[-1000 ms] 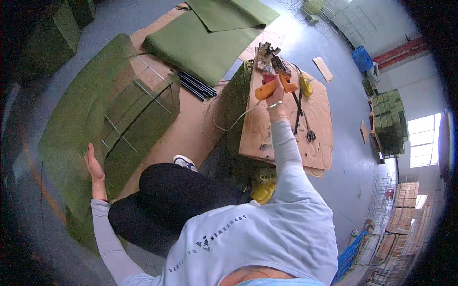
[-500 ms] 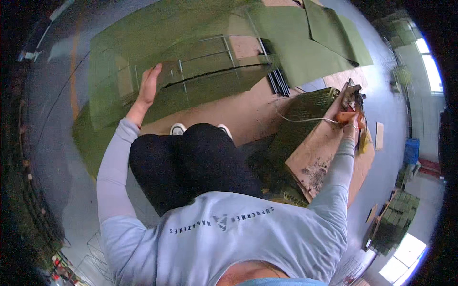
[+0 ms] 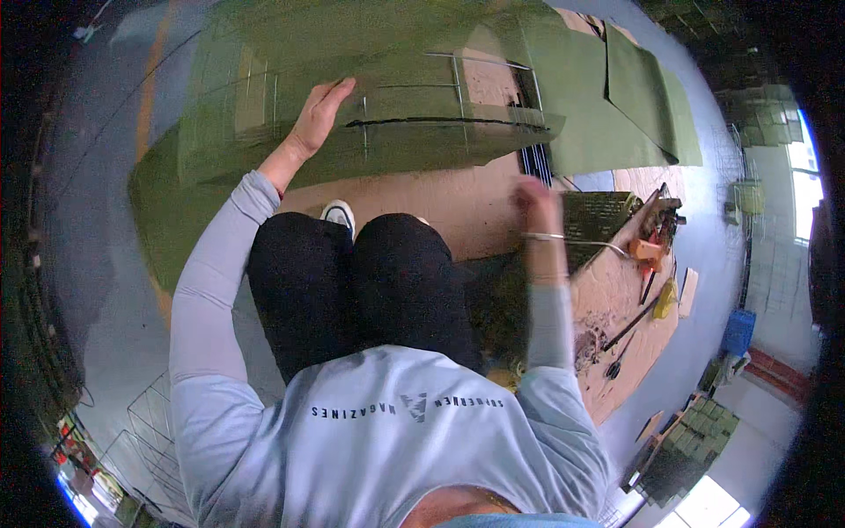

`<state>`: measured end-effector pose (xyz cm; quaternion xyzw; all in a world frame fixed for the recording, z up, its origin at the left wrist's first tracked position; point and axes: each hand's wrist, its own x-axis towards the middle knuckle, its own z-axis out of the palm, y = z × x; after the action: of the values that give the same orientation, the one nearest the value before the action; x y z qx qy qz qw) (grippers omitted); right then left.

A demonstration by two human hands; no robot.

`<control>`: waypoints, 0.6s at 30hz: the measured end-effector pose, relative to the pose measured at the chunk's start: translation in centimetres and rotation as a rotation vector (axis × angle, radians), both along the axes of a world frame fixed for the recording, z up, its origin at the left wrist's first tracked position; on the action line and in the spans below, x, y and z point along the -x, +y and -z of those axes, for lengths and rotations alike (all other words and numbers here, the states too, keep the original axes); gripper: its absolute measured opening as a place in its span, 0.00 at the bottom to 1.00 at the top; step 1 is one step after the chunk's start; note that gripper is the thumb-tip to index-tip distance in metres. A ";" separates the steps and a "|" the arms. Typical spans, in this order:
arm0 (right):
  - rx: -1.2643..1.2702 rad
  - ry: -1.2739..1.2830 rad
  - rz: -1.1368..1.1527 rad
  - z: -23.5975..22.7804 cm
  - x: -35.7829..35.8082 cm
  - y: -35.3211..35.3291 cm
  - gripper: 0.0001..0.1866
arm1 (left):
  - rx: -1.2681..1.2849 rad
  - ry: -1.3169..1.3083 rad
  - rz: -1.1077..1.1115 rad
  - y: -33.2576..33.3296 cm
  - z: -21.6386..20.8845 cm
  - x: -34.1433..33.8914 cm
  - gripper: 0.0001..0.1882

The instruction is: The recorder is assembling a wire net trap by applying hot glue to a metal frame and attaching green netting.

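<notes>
My left hand (image 3: pixel 319 116) is raised at the green sheet, its fingers stretched out and nothing seen in them. Whether it touches the sheet I cannot tell. Thin metal rods form a wire frame (image 3: pixel 459 86) along the green sheet (image 3: pixel 414 145), with a black strip (image 3: pixel 440 121) across it. My right hand (image 3: pixel 535 207) is smeared by motion, between the sheet and a cardboard-topped work surface (image 3: pixel 638 339); its fingers cannot be made out. On that cardboard lies an orange tool (image 3: pixel 648 253) with a white cord (image 3: pixel 585 241), out of my grasp.
Dark scissors (image 3: pixel 614 368) and a yellow-handled item (image 3: pixel 666 299) lie on the cardboard at right. Black bars (image 3: pixel 535 163) rest beyond my right hand. Farther right stand a blue crate (image 3: pixel 739 333) and stacked green bundles (image 3: pixel 704 431). Wire racks (image 3: pixel 154 414) stand at lower left.
My right hand has left the orange tool and swung left towards the sheet. My left hand appears farther right and higher, and the view has shifted.
</notes>
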<state>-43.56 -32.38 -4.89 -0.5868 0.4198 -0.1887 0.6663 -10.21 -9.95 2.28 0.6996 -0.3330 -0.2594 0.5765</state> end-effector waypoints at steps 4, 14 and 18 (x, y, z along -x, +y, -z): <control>-0.623 -0.267 -0.209 -0.2 -11.6 11.8 0.11 | 0.131 0.062 -0.063 -0.9 -0.7 1.3 0.25; -1.120 -0.592 -0.282 -0.9 -18.1 13.4 0.04 | 0.011 0.031 0.031 -0.5 -0.8 0.3 0.24; -1.106 -0.556 -0.222 -1.3 -18.7 13.2 0.04 | 0.030 -0.033 0.069 -0.3 0.7 -0.2 0.22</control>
<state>-24.83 -19.15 -3.60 -0.1243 0.2031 -0.0190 0.9711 -9.97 -10.27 1.57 0.6832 -0.3702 -0.2624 0.5722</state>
